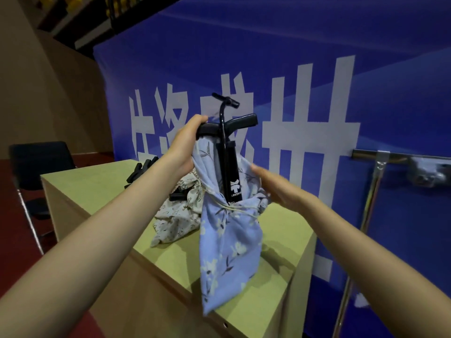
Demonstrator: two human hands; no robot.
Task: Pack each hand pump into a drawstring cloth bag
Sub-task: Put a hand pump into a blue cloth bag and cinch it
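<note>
The left hand (185,145) is gripping the black hand pump (228,152) by its handle, its barrel standing half inside the blue floral bag (229,247) above the table (102,189), while the right hand (280,189) is hovering open beside it.

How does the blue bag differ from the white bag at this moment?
The blue bag hangs in the air, held by the left hand with a pump standing in its mouth; the white bag lies crumpled on the table, untouched. The blue bag is lavender-blue with pale flowers; the white bag is cream with small dark sprigs. Both are floral cloth.
</note>
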